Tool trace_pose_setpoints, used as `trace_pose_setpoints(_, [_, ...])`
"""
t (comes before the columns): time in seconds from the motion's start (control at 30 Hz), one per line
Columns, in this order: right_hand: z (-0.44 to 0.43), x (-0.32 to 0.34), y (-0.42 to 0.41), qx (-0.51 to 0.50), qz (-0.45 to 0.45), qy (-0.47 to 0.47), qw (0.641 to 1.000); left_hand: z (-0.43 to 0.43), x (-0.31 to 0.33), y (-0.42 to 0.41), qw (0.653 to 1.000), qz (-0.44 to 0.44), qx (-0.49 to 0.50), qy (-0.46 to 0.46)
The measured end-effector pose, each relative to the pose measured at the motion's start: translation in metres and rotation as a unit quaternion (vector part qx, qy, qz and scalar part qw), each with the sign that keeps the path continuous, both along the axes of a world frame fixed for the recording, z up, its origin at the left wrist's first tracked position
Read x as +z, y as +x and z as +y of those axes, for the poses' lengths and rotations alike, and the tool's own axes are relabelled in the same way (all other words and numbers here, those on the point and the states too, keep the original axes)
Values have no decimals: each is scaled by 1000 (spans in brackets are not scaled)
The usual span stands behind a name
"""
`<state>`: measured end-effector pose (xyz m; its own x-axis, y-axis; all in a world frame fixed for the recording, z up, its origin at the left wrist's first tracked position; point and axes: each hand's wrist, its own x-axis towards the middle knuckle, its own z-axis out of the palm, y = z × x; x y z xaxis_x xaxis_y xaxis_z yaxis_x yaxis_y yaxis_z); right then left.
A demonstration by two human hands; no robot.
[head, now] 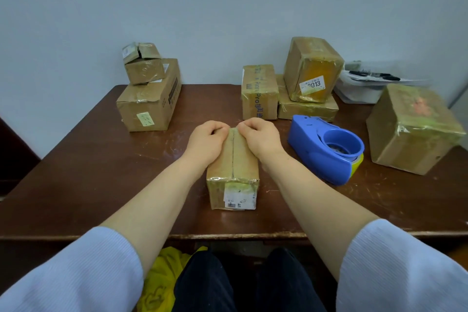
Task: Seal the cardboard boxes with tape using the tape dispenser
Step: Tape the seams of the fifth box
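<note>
A long narrow cardboard box (234,172) lies in the middle of the brown table (101,159), its top seam running away from me and a white label on its near end. My left hand (206,140) and my right hand (258,138) both rest on its far end, fingers curled over the far top edge on either side of the seam. The blue tape dispenser (325,149) with a yellow-green tape roll lies on the table to the right of the box, untouched.
Two stacked boxes (149,99) stand at the back left. Taped boxes (258,91) and a stacked pair (311,71) stand at the back centre. A large taped box (412,132) sits at the right, a white plastic bag (359,88) behind it.
</note>
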<state>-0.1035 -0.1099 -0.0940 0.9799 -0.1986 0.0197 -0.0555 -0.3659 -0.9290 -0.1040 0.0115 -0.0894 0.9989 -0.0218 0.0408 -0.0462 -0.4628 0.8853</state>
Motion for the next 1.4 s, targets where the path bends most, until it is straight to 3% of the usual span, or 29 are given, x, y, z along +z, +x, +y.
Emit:
trace_pose_setpoints(0.13, [-5,-2,-2,-4,22,83,996,-1,0,-3,998,18,26,-49])
trace_pose_setpoints(0.23, [-10,-8,-8,36,73,172,982,2,1,-10,988,107,13,-110])
trace_pose_setpoints(0.3, [-8,-10,-7,12,62,126,990,1,4,-13,982,153,1,-112])
trace_pose_setpoints(0.43, [-10,1,-11,27,51,46,997,-2,15,-17,990,132,4,-56])
trace_pose_setpoints(0.53, [-22,6,-25,27,105,61,992,2,16,-25,983,179,24,-23])
trace_pose_setpoints(0.63, [-28,0,-45,-23,116,122,986,11,10,-36,985,158,53,-54])
trace_pose_setpoints(0.87, [-5,-12,-62,53,91,161,981,6,9,-64,962,166,56,-209])
trace_pose_setpoints(1.0, [-6,6,-47,68,79,298,949,10,19,-56,957,158,-47,-238])
trace_pose_setpoints(1.13, [-9,23,-36,69,72,344,934,12,28,-45,955,147,-71,-249])
trace_pose_setpoints(1.27, [-12,34,-24,32,43,334,941,10,40,-22,948,112,-16,-297])
trace_pose_setpoints(1.4, [-16,43,-14,11,-29,281,959,3,56,1,948,88,-69,-298])
